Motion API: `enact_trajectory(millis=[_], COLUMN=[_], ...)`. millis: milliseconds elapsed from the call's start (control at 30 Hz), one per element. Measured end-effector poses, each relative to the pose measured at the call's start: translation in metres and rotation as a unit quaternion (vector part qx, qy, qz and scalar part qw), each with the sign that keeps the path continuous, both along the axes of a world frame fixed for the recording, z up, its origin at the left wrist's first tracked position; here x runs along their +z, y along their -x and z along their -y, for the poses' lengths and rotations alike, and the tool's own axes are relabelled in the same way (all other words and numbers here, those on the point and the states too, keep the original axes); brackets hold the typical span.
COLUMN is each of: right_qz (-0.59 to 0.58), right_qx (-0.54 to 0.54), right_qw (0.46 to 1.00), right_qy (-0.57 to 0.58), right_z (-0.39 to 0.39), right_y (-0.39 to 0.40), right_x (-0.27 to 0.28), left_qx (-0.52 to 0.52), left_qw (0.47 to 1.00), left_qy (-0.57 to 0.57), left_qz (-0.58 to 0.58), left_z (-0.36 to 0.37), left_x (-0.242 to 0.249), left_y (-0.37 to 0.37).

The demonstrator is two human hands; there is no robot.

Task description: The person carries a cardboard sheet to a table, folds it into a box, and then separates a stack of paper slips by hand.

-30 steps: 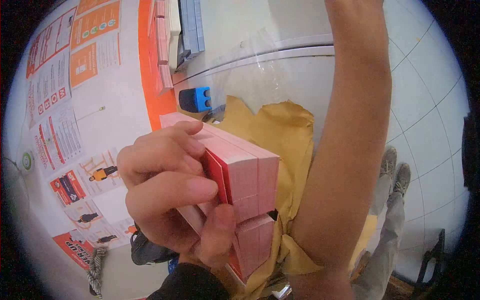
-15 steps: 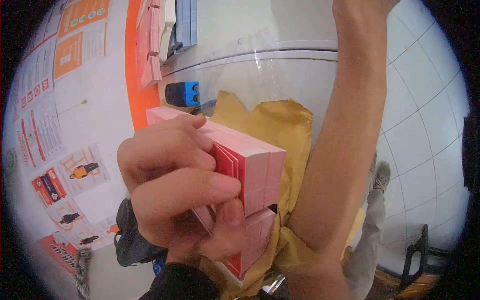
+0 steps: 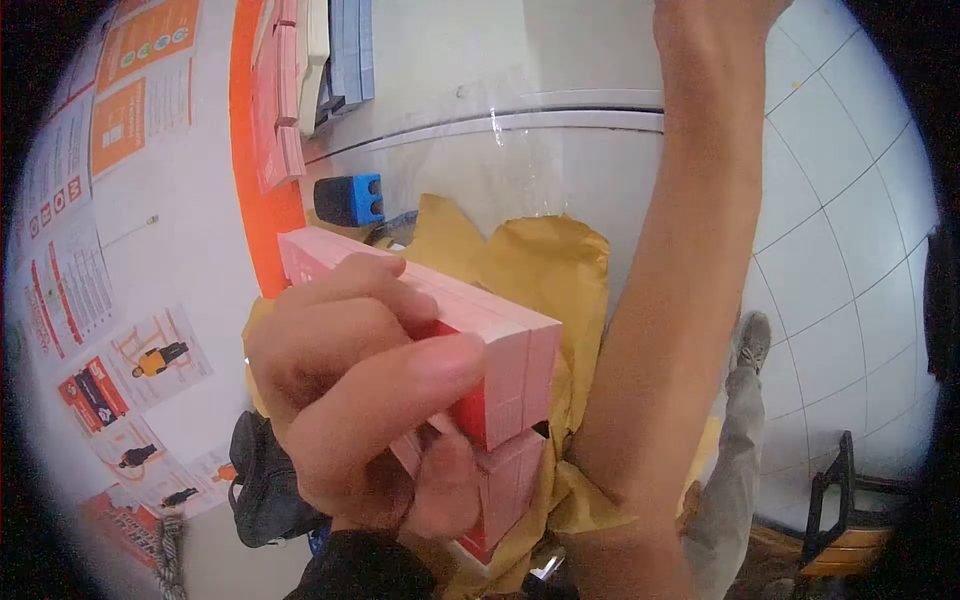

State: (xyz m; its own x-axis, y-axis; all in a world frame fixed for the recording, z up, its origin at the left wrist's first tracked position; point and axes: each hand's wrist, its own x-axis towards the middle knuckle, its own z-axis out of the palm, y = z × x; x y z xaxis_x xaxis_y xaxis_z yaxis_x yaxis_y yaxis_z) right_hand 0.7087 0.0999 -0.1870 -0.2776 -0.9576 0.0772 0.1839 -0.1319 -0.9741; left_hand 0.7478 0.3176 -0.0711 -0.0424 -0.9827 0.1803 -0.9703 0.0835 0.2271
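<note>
My left hand [image 3: 370, 390] is curled over the red front face of an upper stack of pink-edged booklets [image 3: 515, 385], its fingers bent and pressed against it. The thumb is low, near a second pink stack [image 3: 510, 485] just below. Both stacks rest against crumpled brown paper [image 3: 560, 260]. A black sleeve or band [image 3: 365, 565] is at the left wrist. My right forearm [image 3: 690, 260] runs up the right side past the paper; its hand is beyond the top edge.
A blue and black block [image 3: 350, 200] lies behind the stacks. More pink [image 3: 280, 95] and blue-grey stacks [image 3: 352, 50] stand at the upper left beside a poster wall [image 3: 150, 200]. A black bag [image 3: 265, 485] is lower left; someone's shoe [image 3: 754, 340] shows on the tiled floor.
The view has shifted slightly, so the wall and stacks sit further left and lower. The loose red cover edges beside my left fingertips are no longer visible; the index finger looks more extended.
</note>
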Motion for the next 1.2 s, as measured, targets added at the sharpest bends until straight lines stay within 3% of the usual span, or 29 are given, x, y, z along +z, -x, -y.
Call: enact_trajectory(millis=[1200], right_qz=[0.002], right_qx=[0.004], right_qw=[1.0], right_qy=[-0.013], right_z=[0.001], right_y=[0.001], right_x=[0.002], left_qx=[0.021], left_qw=[0.996], left_qy=[0.056], left_qz=[-0.071], left_z=[-0.001], left_x=[-0.013], left_y=[0.003])
